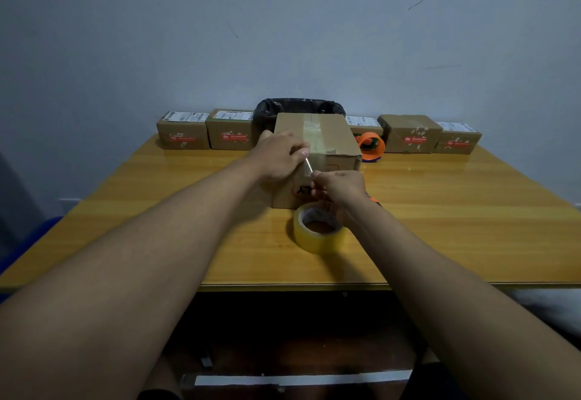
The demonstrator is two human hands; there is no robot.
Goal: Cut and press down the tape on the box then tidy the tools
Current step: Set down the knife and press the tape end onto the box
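A brown cardboard box (327, 138) stands mid-table with a strip of clear tape (314, 130) along its top. My left hand (276, 157) grips the box's near top edge, its thumb pressing where the tape comes over the edge. My right hand (341, 187) is closed in front of the box on an orange-handled cutter (375, 201). A thin shiny sliver, which looks like its blade, points up toward my left thumb. A roll of clear tape (317, 230) lies flat on the table just below my right hand.
An orange tape dispenser (372, 145) sits right of the box. Several small printed parcels (184, 134) line the back edge on both sides. A bin with a black bag (298, 107) stands behind the box. The wooden table (456, 211) ends close to me.
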